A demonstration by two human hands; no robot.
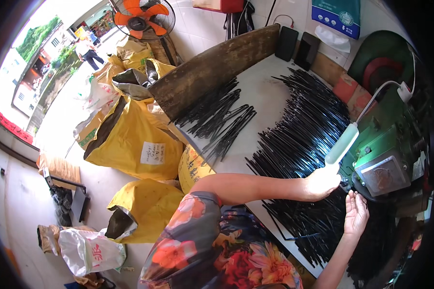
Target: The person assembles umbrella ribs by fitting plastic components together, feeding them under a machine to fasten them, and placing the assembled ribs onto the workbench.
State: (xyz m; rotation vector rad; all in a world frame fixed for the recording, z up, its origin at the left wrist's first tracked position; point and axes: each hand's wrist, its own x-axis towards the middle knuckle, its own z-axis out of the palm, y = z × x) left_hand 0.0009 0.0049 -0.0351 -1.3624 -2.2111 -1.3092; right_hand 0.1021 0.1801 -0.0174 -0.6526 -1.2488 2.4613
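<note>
At the right, a green machine point(378, 144) with a clear-covered front stands on the table. My left hand point(324, 183) reaches across to its working point, its fingers bent and washed out by the lamp's glare. Just below it, my right hand point(356, 216) has its palm turned up and its fingers drawn together at the machine's lower edge. Whatever either hand pinches is too small or hidden to name. A thick layer of thin black rods point(294, 139) lies beside and under my left forearm. A lit tube lamp point(341, 144) on a bendable neck shines over my left hand.
Another batch of black rods point(222, 115) lies by a raised wooden board point(217, 72) along the table's left edge. Yellow sacks point(135, 139) and a white bag point(91, 253) stand on the floor. An orange-bladed fan point(142, 19) is behind; a person point(87, 52) is outside.
</note>
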